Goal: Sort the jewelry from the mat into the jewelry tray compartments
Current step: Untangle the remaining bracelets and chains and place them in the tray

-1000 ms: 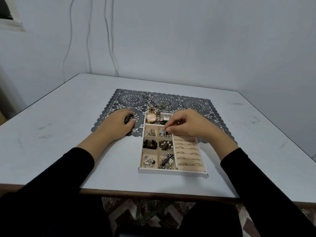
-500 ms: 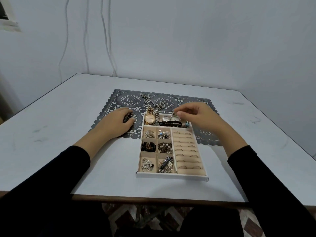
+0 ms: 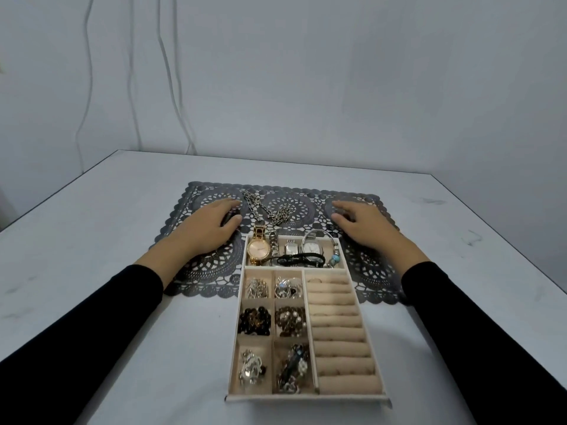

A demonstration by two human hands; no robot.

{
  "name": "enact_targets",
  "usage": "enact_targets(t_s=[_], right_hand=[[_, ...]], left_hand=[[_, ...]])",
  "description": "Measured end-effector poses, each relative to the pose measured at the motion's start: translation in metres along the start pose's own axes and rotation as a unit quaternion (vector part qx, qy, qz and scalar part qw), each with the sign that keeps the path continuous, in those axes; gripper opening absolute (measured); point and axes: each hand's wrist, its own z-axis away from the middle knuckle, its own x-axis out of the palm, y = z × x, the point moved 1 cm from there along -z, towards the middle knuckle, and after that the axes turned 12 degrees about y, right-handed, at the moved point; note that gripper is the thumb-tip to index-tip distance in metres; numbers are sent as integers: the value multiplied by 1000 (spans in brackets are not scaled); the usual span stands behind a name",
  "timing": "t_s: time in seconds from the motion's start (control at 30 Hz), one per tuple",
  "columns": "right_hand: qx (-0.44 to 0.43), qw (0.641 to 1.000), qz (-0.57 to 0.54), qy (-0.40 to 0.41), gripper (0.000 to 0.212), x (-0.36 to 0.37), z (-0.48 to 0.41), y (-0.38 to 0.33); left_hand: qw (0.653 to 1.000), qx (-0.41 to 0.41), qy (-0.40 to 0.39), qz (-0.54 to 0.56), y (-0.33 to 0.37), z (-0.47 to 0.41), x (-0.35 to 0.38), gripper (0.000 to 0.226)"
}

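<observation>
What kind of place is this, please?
Probably a plain room at home: a bare white table against a grey wall, loose cables hanging down it, and a lace mat beneath a jewelry tray.

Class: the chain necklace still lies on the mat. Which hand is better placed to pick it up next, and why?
Left. The left hand rests on the mat right beside the chain necklace, fingertips nearly touching it. The right hand lies farther off, across the mat.
</observation>
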Motion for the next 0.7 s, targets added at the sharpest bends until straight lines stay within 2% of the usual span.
enact_targets(t_s=[0.2,0.53,0.7], right_hand=[[-36,997,34,-66,51,26,-24,1],[-53,997,22,-61,52,36,-33,4],[-98,993,-52,-46,43,37,-35,-7]], left_hand=[[998,38,-40,-5,-5,-27,13,57],[994,68,-81,3,-7,-44,21,54],[994,62,-90,6,-6,-46,21,54]])
